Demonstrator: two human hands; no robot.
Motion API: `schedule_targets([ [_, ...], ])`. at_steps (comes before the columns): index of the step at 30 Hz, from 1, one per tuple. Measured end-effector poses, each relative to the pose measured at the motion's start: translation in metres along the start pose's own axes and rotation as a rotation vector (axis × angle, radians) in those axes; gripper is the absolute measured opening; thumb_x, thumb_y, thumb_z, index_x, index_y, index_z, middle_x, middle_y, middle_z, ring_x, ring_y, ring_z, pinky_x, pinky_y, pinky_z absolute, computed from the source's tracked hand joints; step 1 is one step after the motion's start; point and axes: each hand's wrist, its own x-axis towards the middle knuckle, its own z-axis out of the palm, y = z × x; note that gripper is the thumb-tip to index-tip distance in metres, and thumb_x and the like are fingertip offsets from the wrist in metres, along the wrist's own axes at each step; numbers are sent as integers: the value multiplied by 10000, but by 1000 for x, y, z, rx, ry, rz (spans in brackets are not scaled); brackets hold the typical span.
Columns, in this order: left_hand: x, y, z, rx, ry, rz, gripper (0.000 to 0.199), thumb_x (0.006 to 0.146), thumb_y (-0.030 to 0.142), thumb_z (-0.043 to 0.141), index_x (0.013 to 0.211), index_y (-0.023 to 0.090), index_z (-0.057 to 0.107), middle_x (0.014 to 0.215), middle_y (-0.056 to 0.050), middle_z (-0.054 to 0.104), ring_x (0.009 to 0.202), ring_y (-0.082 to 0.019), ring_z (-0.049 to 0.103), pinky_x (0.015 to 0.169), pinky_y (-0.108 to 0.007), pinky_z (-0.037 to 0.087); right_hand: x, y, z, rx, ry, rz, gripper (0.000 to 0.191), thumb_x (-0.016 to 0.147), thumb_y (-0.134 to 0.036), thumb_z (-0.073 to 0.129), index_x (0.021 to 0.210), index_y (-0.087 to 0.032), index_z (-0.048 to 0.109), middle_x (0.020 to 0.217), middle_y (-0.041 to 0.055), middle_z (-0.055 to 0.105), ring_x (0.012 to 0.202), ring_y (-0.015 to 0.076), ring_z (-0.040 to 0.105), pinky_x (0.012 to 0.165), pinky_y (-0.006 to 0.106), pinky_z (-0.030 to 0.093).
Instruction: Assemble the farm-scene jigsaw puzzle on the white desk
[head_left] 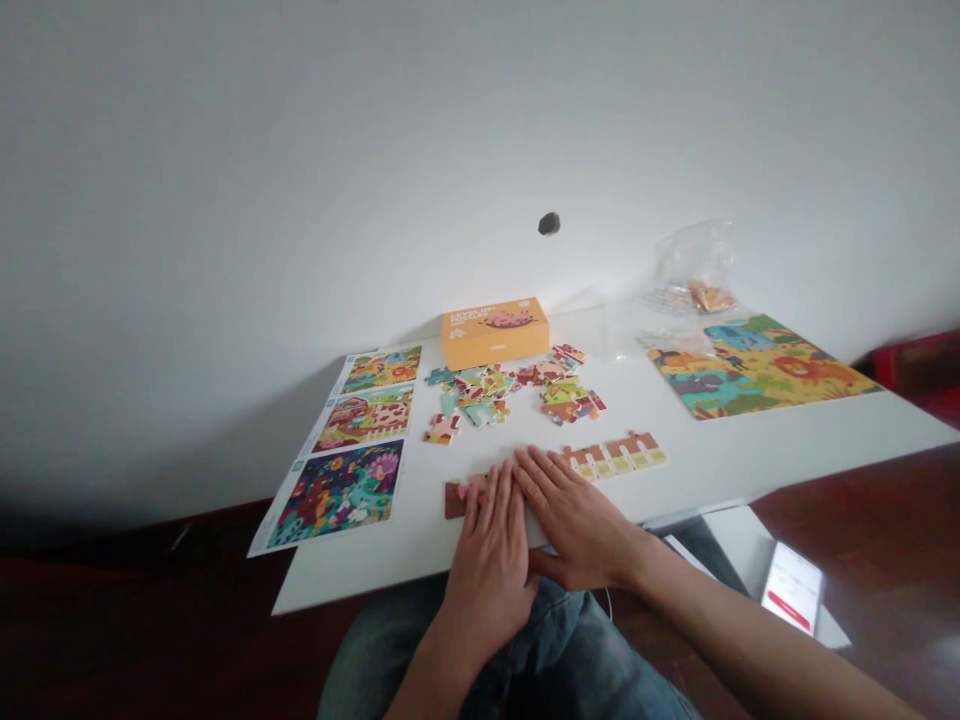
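Note:
Both hands lie side by side at the table's front edge, fingertips on a joined strip of puzzle pieces (pixel 615 456). My left hand (pixel 493 550) is flat with its fingers stretched forward, over the strip's left part, where a brown and pink piece (pixel 454 499) shows. Flat too, my right hand (pixel 574 520) covers the strip's middle; fence-patterned pieces stick out to its right. Neither hand grips anything. What lies under the palms is hidden. Loose puzzle pieces (pixel 486 398) are heaped beyond the hands, with one piece (pixel 442 429) nearer the left.
An orange puzzle box (pixel 495 335) stands behind the pieces. On the left lies a picture sheet (pixel 341 487). An assembled animal puzzle (pixel 757 368) and a clear plastic bag (pixel 694 270) are at the right. A phone (pixel 793 588) rests below the table's right side.

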Motion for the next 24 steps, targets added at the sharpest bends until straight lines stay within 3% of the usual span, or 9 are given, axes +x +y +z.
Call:
schedule_targets([
  [3, -8, 3, 11, 86, 98, -46, 763, 755, 110, 491, 1493, 54, 306, 1564, -211, 293, 1470, -357, 202, 1187, -574, 236, -2, -8, 8, -41, 13, 32, 1020, 763, -535, 614, 1528, 6, 210, 1599, 243, 95, 1486, 374, 46, 1218, 509, 104],
  [8, -6, 3, 21, 146, 221, -173, 626, 807, -35, 352, 1415, 63, 461, 1479, -202, 449, 1398, -313, 390, 1154, -484, 365, 0, -11, 19, -162, 48, -11, 853, 774, -259, 559, 1521, -2, 237, 1599, 223, 139, 1484, 351, 104, 1217, 505, 164],
  [15, 7, 15, 6, 289, 160, -242, 567, 789, -49, 392, 1318, 40, 575, 1393, -226, 535, 1310, -345, 499, 1109, -499, 416, 7, -15, 36, -340, 202, 50, 528, 945, -174, 402, 1464, -79, 400, 1529, 190, 364, 1424, 321, 327, 1140, 491, 367],
  [20, 7, 19, 3, 434, 75, -252, 564, 774, -57, 408, 1302, 18, 590, 1387, -236, 535, 1294, -343, 515, 1109, -489, 411, 6, -14, 38, -396, 241, 71, 507, 910, -117, 456, 1412, -48, 466, 1495, 198, 419, 1393, 302, 387, 1112, 479, 406],
  [24, 7, 18, 5, 459, 89, -276, 562, 783, -60, 400, 1307, 21, 588, 1382, -238, 539, 1288, -335, 524, 1101, -478, 421, -8, -6, 35, -409, 233, 119, 599, 829, -44, 466, 1427, -21, 443, 1501, 205, 405, 1399, 314, 373, 1121, 470, 395],
])
